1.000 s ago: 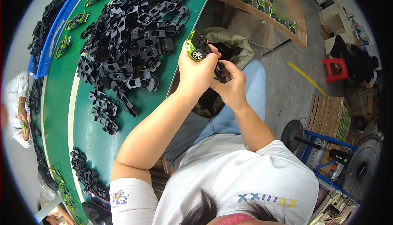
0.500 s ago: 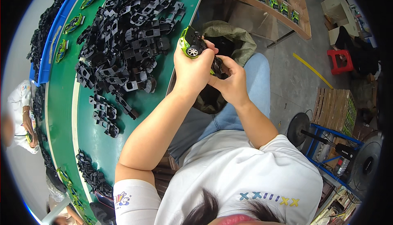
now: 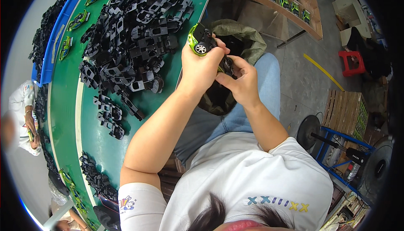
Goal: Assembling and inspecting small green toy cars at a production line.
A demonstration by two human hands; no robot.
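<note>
A green toy car [image 3: 193, 40] with a black underside and silver-spoked wheels is held over my lap, tilted, its underside partly showing. My left hand [image 3: 199, 68] is closed around the body, thumb lying along the side by a wheel. On the car's other end, my right hand [image 3: 243, 81] has its thumb and fingers closed, hiding part of it. Just below the hands gapes an olive-green sack [image 3: 251, 42] with a dark inside. To the left, a big heap of black plastic car chassis parts [image 3: 141, 37] covers part of the green table [image 3: 111, 151].
Several green toy cars [image 3: 78, 20] stand along the table's far strip, beside a blue bin [image 3: 52, 46] of black parts. A cardboard tray [image 3: 313, 10] holds rows of cars at the upper right. Another person [image 3: 26, 117] works at far left. A fan [image 3: 374, 163] stands right.
Both hands and the car have barely shifted in the picture. My right thumb has moved slightly along the car's end. The other person's hands have shifted a little.
</note>
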